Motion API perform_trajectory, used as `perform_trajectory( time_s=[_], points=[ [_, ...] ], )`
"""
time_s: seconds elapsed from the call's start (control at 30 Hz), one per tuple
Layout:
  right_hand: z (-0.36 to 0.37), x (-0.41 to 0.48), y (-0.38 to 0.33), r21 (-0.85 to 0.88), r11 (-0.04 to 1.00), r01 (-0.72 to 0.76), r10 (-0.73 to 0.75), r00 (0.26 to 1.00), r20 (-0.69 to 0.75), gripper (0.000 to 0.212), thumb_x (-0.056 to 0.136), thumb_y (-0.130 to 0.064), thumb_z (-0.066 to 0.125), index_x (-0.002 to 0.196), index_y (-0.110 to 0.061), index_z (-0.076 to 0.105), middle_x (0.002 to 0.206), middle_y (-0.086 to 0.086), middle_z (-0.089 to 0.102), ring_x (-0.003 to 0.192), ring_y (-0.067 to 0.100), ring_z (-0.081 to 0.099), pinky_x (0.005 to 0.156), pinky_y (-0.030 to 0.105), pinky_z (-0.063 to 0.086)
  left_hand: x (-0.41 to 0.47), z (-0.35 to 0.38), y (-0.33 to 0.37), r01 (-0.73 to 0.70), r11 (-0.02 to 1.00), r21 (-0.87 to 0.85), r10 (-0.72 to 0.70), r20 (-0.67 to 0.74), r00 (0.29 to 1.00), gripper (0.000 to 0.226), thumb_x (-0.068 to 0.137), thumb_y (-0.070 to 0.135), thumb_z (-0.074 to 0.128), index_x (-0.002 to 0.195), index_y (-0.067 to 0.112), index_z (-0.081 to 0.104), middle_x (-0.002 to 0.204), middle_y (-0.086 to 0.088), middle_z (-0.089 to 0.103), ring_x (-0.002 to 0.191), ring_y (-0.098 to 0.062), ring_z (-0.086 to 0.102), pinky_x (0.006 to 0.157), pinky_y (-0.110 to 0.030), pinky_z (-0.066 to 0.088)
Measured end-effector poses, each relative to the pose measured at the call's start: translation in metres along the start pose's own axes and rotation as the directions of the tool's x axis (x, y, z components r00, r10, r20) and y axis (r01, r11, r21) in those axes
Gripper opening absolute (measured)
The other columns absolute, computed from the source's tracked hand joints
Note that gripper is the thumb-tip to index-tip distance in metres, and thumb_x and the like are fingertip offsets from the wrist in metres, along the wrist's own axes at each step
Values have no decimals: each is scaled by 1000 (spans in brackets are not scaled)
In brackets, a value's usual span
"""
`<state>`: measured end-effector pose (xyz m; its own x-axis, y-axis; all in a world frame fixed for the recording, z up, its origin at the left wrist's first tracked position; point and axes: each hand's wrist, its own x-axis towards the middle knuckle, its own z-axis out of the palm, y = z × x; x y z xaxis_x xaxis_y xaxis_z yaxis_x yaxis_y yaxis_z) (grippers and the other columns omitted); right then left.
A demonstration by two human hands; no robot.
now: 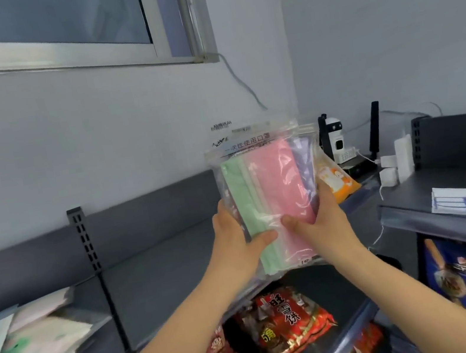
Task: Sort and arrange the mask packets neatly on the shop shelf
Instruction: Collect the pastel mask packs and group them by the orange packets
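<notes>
while both hands hold one bundle above the shelf, the scene reads so:
loose pile (27, 340): mask packets lying untidy at far left of the grey shelf (161, 270).
left hand (236, 238): clamped on the held packets (272, 197), thumb on the green one.
held packets: upright, fanned, green, pink, purple.
right hand (320, 220): gripping the same bundle, thumb on pink.
orange packet (336, 179): just behind the right hand.
white camera (337, 139): in the corner.

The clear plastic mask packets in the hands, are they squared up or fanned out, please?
Fanned out: the clear plastic mask packets show staggered green, pink and purple edges.
</notes>
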<state>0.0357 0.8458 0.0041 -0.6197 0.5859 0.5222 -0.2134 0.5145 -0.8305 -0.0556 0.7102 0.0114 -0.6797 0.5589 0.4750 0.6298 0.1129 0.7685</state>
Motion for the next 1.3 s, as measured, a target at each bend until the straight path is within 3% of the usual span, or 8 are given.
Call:
perform_trajectory(
  time_s=[0.17,0.3,0.4,0.53,0.7,0.93,1.07,1.3],
  points=[
    [11,92,20,-143,983,-118,118,993,-10,102,76,-33,75,150,-18,7,139,12,38,121,29,47,92,38,44,80,6,-21,225,974,4,-224,86,971,103,79,48,70,149,12,3,146,-2,36,129,-23,44,104,-43,43],
    [20,138,54,-448,867,-219,355,902,245,76,85,-39,65,145,-14,27,148,10,35,129,27,42,103,36,35,119,23,-45,527,850,17,-511,274,815,52,91,44,56,132,14,41,112,0,59,91,-18,61,69,-34,57],
    [31,156,78,-583,793,-175,449,815,367,60,90,-44,56,141,-15,40,147,5,39,130,22,42,106,33,32,133,32,-65,595,786,169,-613,344,712,46,95,51,43,116,10,51,92,-4,57,72,-20,61,55,-27,57],
    [48,180,89,-665,740,-100,380,878,291,53,89,-45,56,133,-16,51,144,6,45,127,23,46,104,33,34,154,36,-82,528,780,336,-612,239,754,48,93,58,38,94,11,48,79,-6,54,64,-18,57,54,-27,56],
    [54,186,85,-661,746,83,68,977,200,48,86,-46,60,128,-22,57,147,2,38,129,24,41,106,42,36,170,42,-95,576,814,74,-577,218,787,62,91,43,56,137,15,26,86,-3,51,64,-16,57,47,-25,54],
    [32,136,107,-594,726,346,-50,888,457,60,81,-55,59,136,-37,43,151,-13,29,141,10,18,116,46,16,181,56,-96,621,778,-90,-598,197,777,47,91,35,60,128,13,40,113,-9,56,79,-20,62,44,-26,54],
    [21,143,138,-680,661,316,28,896,443,73,83,-60,52,146,-40,19,156,-14,12,145,13,-6,116,49,0,192,79,-86,626,779,12,-617,184,765,49,92,41,55,131,13,44,122,-10,57,96,-25,64,63,-34,60],
    [9,166,164,-614,707,350,-11,874,485,74,88,-58,43,149,-34,9,159,-8,2,145,19,-13,117,44,-5,204,96,-87,439,774,457,-541,115,833,81,94,55,39,151,8,7,143,-11,45,125,-27,47,103,-34,40]
  ],
)
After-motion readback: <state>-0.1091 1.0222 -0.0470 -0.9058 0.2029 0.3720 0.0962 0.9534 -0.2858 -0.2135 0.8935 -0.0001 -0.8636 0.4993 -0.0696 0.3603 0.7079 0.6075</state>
